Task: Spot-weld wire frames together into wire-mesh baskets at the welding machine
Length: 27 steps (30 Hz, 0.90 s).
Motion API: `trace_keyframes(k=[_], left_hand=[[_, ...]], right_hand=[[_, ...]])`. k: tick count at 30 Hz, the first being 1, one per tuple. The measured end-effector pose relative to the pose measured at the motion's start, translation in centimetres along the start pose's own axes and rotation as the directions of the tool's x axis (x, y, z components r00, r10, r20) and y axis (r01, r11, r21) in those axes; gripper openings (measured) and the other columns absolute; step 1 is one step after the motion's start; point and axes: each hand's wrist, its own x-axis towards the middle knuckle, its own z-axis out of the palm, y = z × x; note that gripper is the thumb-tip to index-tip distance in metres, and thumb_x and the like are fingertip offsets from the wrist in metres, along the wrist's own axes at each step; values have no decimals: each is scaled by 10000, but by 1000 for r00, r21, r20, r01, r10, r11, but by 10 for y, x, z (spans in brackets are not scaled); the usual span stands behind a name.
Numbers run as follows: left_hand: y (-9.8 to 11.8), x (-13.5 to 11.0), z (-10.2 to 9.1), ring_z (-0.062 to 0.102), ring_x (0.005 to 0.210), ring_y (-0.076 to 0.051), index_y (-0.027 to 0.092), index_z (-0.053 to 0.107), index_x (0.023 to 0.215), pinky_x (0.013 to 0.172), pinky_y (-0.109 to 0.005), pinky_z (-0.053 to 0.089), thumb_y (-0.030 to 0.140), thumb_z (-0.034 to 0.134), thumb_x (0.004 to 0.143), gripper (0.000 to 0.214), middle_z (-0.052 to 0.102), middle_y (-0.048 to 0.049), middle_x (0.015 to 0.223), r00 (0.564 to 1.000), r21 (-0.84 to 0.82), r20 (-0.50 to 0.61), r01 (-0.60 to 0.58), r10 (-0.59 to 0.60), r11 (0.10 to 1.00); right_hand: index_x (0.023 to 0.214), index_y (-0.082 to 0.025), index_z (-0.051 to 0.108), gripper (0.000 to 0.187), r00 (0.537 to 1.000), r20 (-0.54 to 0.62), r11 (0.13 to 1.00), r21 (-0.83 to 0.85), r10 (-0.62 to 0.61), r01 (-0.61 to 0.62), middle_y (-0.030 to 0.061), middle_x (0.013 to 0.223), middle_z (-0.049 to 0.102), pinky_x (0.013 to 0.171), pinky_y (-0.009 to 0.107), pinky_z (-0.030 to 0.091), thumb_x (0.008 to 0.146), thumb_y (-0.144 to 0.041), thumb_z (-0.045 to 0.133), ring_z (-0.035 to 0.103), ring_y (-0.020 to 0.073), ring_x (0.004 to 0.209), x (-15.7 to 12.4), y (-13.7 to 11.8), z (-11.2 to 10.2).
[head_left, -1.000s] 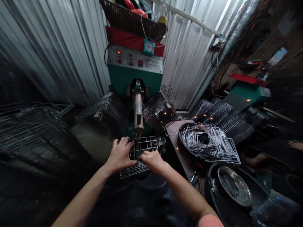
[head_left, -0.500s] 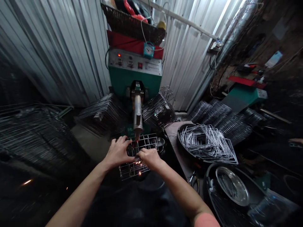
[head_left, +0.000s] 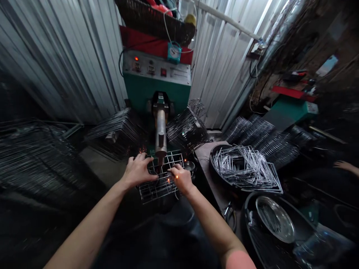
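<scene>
Fingers of both hands, L (head_left: 138,171) & R (head_left: 182,179), clamp wire rack (head_left: 158,186) flat under welder electrode (head_left: 160,144). I steady it so grid crossings sit at tip; sparks show.

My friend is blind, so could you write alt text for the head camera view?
Two bare hands, left hand and right hand, press a silver wire grid rack under the metal head of a green spot-welding machine, with orange sparks at the rack. A dark round tub of bent silver wire frames sits to the right.
</scene>
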Motion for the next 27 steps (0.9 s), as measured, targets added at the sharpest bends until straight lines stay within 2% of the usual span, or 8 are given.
trace_keyframes(k=[9, 12, 15, 17, 20, 22, 25, 27], left_hand=[[-13, 24, 1, 426, 1189, -318, 185, 573, 1148, 930, -422, 350, 596, 611, 562, 716, 525, -135, 1217, 996, -58, 53, 78, -75, 995], [-15, 28, 3, 422, 1201, -314, 190, 575, 1139, 955, -443, 340, 579, 629, 566, 695, 514, -144, 1237, 998, -79, 35, 55, -53, 995], [-24, 24, 6, 343, 1271, -348, 169, 540, 1194, 1022, -535, 249, 602, 655, 550, 785, 425, -189, 1340, 998, -169, 48, 53, -45, 984], [-36, 14, 14, 238, 1327, -370, 172, 444, 1294, 1047, -603, 142, 626, 664, 542, 905, 314, -200, 1422, 996, -304, 20, 93, -91, 948], [-53, -12, 38, 147, 1364, -345, 198, 233, 1406, 1077, -582, 107, 609, 695, 533, 1070, 198, -174, 1482, 967, -587, -54, 170, -248, 791], [-58, -27, 60, 162, 1362, -331, 184, 152, 1426, 1097, -527, 146, 587, 723, 513, 1149, 202, -175, 1481, 947, -761, -8, 202, -320, 617], [-51, -37, 85, 204, 1354, -309, 172, 136, 1424, 1106, -455, 193, 543, 741, 520, 1150, 243, -169, 1468, 941, -928, 43, 162, -336, 336], [-44, -37, 91, 264, 1334, -300, 196, 193, 1406, 1097, -430, 237, 498, 756, 524, 1089, 295, -152, 1447, 935, -973, 30, 109, -353, 205]], right_hand=[[1017, -288, 629, 201, 998, -54, 999, -26, -21, 20, -7, 1063, 631, 587, 220, 433, 905, -268, 464, 632, 133, 776, 39, 2, 10], [990, -258, 634, 173, 990, -140, 992, 125, 2, 16, 22, 1068, 625, 662, 231, 458, 873, -245, 507, 625, 145, 820, 37, 7, 15], [1055, -207, 597, 224, 938, -331, 901, 431, 102, 54, 74, 1082, 610, 808, 272, 460, 860, -242, 493, 596, 173, 940, 7, 24, 35], [1063, -183, 576, 248, 898, -367, 767, 639, 243, 54, 86, 1026, 624, 856, 303, 450, 878, -249, 425, 588, 178, 954, -29, 41, 60], [998, -195, 588, 220, 862, -180, 513, 852, 474, -104, 66, 951, 649, 817, 315, 464, 828, -302, 498, 605, 185, 886, -87, 66, 103], [938, -197, 594, 217, 794, -12, 271, 943, 608, -193, 40, 828, 646, 695, 285, 477, 759, -318, 590, 600, 159, 722, -111, 75, 123], [885, -190, 589, 234, 682, 227, -149, 974, 695, -172, -2, 673, 580, 484, 218, 406, 680, -285, 649, 529, 115, 561, -115, 78, 126], [860, -175, 596, 226, 641, 347, -355, 927, 685, -122, -27, 599, 523, 423, 185, 343, 647, -236, 641, 492, 96, 517, -107, 78, 116]])
